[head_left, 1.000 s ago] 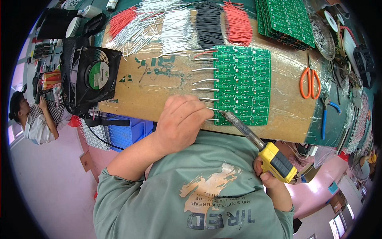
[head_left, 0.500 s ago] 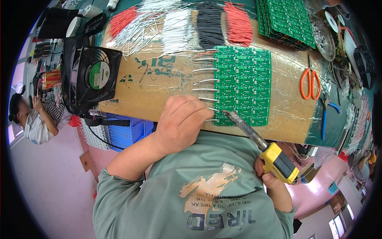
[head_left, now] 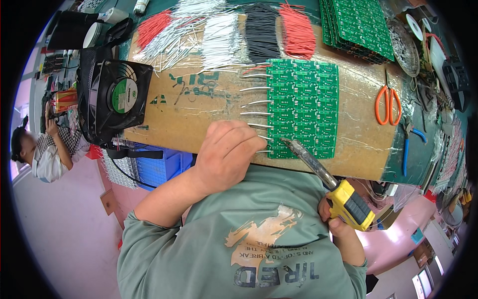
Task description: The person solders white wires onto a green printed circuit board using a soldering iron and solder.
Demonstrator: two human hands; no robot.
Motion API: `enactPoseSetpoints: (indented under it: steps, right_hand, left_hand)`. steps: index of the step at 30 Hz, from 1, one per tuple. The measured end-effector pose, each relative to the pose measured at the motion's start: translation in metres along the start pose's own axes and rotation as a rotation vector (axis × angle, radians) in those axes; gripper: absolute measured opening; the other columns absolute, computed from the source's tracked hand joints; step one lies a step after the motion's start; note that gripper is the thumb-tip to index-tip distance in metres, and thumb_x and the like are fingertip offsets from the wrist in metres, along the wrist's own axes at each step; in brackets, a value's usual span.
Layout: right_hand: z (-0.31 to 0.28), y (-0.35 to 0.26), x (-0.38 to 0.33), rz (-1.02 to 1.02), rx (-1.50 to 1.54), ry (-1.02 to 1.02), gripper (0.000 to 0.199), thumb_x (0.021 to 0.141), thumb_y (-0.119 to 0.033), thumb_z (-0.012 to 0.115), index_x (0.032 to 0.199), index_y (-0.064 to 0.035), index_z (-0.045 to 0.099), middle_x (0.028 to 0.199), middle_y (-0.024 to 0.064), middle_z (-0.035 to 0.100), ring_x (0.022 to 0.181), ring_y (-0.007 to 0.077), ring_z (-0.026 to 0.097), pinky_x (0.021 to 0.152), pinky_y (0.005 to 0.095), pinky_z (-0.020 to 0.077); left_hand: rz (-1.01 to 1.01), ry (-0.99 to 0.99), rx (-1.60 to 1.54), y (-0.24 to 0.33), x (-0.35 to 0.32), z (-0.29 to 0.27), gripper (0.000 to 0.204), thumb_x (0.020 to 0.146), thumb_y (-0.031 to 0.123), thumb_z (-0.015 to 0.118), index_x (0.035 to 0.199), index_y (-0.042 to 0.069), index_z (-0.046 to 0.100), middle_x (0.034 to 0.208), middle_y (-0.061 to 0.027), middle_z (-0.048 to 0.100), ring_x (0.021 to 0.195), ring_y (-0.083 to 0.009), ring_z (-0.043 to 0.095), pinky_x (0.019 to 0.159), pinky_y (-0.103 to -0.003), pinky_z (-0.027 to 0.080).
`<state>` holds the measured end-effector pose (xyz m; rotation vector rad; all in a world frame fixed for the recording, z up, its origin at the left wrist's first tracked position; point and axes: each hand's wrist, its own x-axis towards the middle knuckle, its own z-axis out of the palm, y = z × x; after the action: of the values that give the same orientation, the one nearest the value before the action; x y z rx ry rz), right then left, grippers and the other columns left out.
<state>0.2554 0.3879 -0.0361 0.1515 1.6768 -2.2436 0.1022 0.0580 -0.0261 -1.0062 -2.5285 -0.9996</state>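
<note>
A green circuit board panel [head_left: 303, 107] lies on the brown cardboard, and several white wires [head_left: 256, 102] stick out from its left edge, with red ones near its far corner. At the panel's near left edge, my left hand [head_left: 226, 154] is closed in a pinch on a white wire; the fingers partly hide it. My right hand [head_left: 331, 214] is wrapped round the yellow and black handle of a soldering iron [head_left: 351, 203]. Its metal barrel slants up and left, and the dark tip is over the near left part of the panel, close to my left fingertips. Contact cannot be made out.
Bundles of white [head_left: 219, 40], black [head_left: 261, 32] and red wires [head_left: 297, 32] lie at the far side. Stacked green panels [head_left: 356, 30] stand far right. Orange-handled scissors [head_left: 388, 104] and blue pliers [head_left: 407, 147] lie right; a black fan [head_left: 122, 92] stands left. Another person [head_left: 47, 149] sits far left.
The soldering iron's tip has shifted slightly to the right. The panel has moved a tiny bit nearer me; my left hand has stayed almost where it was.
</note>
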Motion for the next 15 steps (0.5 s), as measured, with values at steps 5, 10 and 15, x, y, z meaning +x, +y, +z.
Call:
enactPoseSetpoints:
  steps: [5, 10, 15]
  right_hand:
    - [-0.0013, 0.0010, -0.0010, 0.004, 0.004, -0.014, 0.047, 0.091, -0.041, 0.088, 0.077, -0.0041, 0.062, 0.067, 0.0055, 0.060, 0.057, 0.0190, 0.057, 0.054, 0.0324, 0.0450]
    - [-0.0013, 0.0020, -0.0018, 0.001, 0.014, -0.016, 0.046, 0.091, -0.040, 0.088, 0.078, -0.0038, 0.063, 0.066, 0.0055, 0.060, 0.056, 0.0191, 0.058, 0.054, 0.0322, 0.0453]
    - [-0.0008, 0.0025, -0.0028, -0.011, 0.023, -0.008, 0.045, 0.091, -0.039, 0.089, 0.080, -0.0034, 0.063, 0.066, 0.0055, 0.060, 0.056, 0.0192, 0.058, 0.053, 0.0320, 0.0453]
  left_hand:
    - [-0.001, 0.004, 0.000, 0.0001, -0.0002, 0.0006, 0.027, 0.081, 0.005, 0.074, 0.109, 0.006, 0.074, 0.105, -0.0072, 0.070, 0.099, -0.0289, 0.068, 0.087, -0.042, 0.050]
    - [-0.001, -0.001, -0.001, 0.0001, 0.0002, 0.0000, 0.028, 0.081, 0.005, 0.074, 0.109, 0.006, 0.073, 0.105, -0.0071, 0.070, 0.098, -0.0290, 0.068, 0.087, -0.042, 0.049]
    - [-0.001, -0.007, -0.001, 0.0001, 0.0001, -0.0007, 0.028, 0.081, 0.004, 0.074, 0.109, 0.006, 0.073, 0.105, -0.0071, 0.070, 0.099, -0.0292, 0.068, 0.087, -0.042, 0.049]
